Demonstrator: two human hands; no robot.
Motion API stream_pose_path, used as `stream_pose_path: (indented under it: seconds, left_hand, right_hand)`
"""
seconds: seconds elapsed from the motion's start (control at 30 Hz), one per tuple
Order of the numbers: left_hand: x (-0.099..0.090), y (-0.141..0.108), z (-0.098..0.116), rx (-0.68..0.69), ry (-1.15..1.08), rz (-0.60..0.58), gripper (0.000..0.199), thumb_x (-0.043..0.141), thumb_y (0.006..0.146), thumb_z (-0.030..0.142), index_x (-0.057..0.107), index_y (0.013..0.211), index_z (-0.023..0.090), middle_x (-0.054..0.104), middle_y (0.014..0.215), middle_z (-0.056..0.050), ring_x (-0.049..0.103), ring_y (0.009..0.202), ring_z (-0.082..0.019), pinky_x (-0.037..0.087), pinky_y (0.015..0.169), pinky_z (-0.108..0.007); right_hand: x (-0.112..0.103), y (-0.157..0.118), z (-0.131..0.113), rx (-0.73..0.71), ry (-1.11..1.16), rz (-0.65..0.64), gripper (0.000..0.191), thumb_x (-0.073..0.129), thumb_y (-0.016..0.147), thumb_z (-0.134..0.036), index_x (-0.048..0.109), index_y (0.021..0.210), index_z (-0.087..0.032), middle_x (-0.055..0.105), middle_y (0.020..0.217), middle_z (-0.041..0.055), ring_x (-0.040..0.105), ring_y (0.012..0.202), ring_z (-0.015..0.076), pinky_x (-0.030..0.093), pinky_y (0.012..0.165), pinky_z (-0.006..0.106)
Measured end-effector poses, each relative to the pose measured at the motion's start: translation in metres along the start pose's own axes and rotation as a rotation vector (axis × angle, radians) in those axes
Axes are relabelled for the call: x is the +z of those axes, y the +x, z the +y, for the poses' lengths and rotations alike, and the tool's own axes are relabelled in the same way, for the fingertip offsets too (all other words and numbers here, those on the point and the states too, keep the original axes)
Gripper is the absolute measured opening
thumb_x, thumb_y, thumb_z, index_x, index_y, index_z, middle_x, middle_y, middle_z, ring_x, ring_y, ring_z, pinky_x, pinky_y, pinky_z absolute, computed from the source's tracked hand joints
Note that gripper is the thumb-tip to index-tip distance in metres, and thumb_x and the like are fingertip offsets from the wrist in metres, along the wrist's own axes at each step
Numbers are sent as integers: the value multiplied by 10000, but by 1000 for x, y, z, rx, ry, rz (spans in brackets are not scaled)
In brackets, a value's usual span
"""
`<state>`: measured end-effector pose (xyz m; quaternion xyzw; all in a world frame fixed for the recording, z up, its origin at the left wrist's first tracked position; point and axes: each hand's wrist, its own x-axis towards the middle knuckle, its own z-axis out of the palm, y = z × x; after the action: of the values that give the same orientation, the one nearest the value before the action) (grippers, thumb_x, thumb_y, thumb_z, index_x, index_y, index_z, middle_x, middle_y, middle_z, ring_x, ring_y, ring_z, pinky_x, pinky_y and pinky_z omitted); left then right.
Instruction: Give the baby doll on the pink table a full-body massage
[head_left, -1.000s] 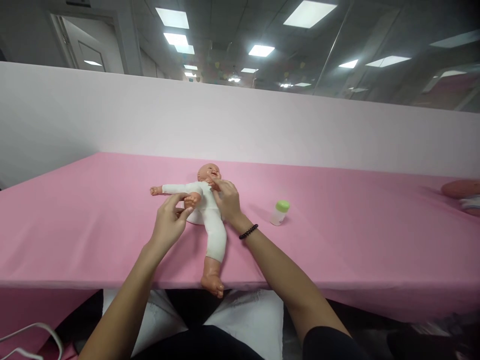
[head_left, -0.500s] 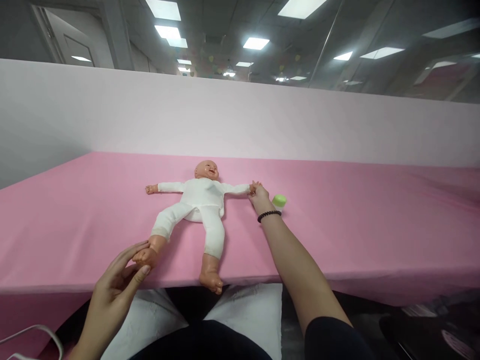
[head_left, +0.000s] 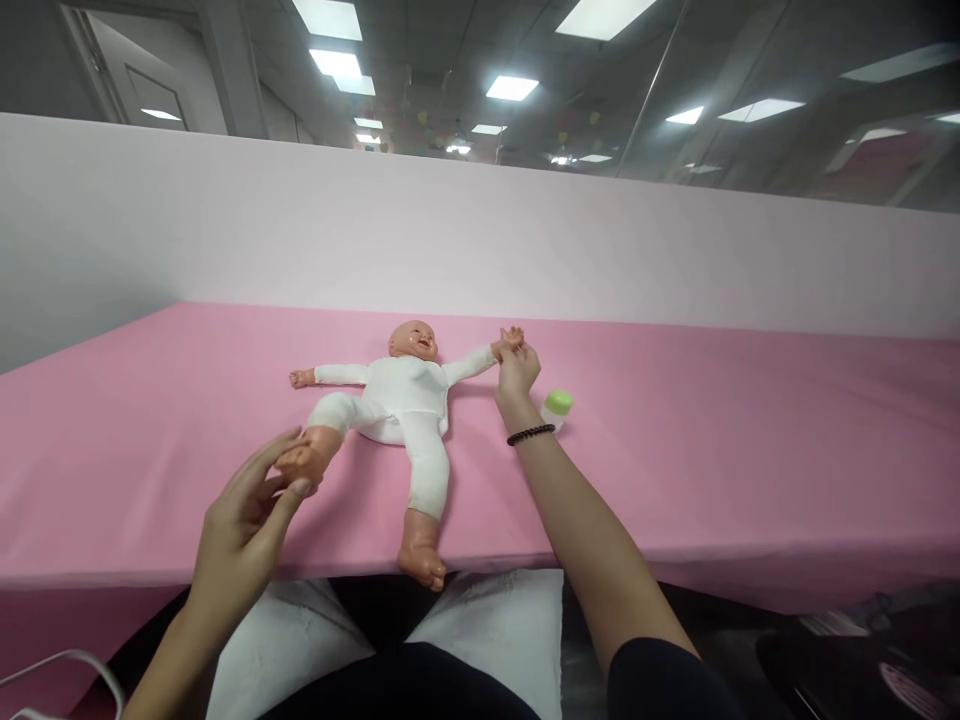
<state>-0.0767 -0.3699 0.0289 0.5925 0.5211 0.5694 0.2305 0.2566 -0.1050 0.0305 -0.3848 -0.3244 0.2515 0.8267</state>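
A baby doll [head_left: 406,392] in white lies on its back, head toward the wall. My left hand [head_left: 251,515] grips its foot [head_left: 304,462] on the left side, thumb below and fingers above, with that leg bent at the knee. At the doll's other side, my right hand [head_left: 519,372] has its fingers closed round the doll's hand [head_left: 510,340], and that arm slants up and outward. The doll's other arm lies stretched out to the left. Its other leg reaches over the table's front edge. Close by my right wrist stands a small bottle with a green cap [head_left: 559,404].
Pink cloth covers the table [head_left: 712,440]. Behind it rises a pale low wall [head_left: 480,235] with glass above. A white cable [head_left: 82,657] hangs at the lower left. Dark items lie below the table at the lower right.
My left hand has pushed the doll's foot up toward its body, bending the knee more. My right hand has raised the doll's hand away from me.
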Motion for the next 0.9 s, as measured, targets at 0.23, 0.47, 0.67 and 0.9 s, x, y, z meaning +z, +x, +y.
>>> stream_pose_path:
  seconds: [0.23, 0.47, 0.67, 0.9]
  left_hand:
    - [44, 75, 27, 168, 185, -262, 387, 588, 948, 355, 638, 1306, 216, 759, 1092, -73, 753, 908, -250, 582, 784, -347]
    - [78, 94, 3, 170, 234, -323, 392, 551, 899, 194, 655, 1276, 172, 759, 1112, -110, 732, 992, -261, 562, 871, -379]
    - [67, 85, 14, 138, 138, -266, 425, 602, 927, 329, 640, 1321, 175, 771, 1074, -107, 759, 906, -273, 590, 826, -401]
    - [11, 18, 22, -82, -104, -22, 570, 756, 847, 501, 659, 1328, 213, 796, 1012, -68, 775, 923, -300, 618, 939, -479]
  right_hand:
    - [27, -78, -34, -457, -369, -489, 321, 651, 886, -229, 679, 1205, -203, 741, 1213, 75, 694, 1122, 220, 544, 1037, 396]
    - [19, -105, -21, -724, -761, -905, 321, 558, 931, -114, 704, 1200, -208, 742, 1229, 68, 678, 1153, 243, 544, 996, 394]
    - [21, -95, -24, -588, -625, -713, 329, 636, 896, -170, 703, 1212, -232, 750, 1206, 60, 694, 1121, 245, 551, 1010, 408]
    - [7, -31, -23, -200, -90, -264, 428, 778, 760, -216, 675, 1163, -118, 717, 1245, 153, 699, 1119, 224, 548, 1035, 404]
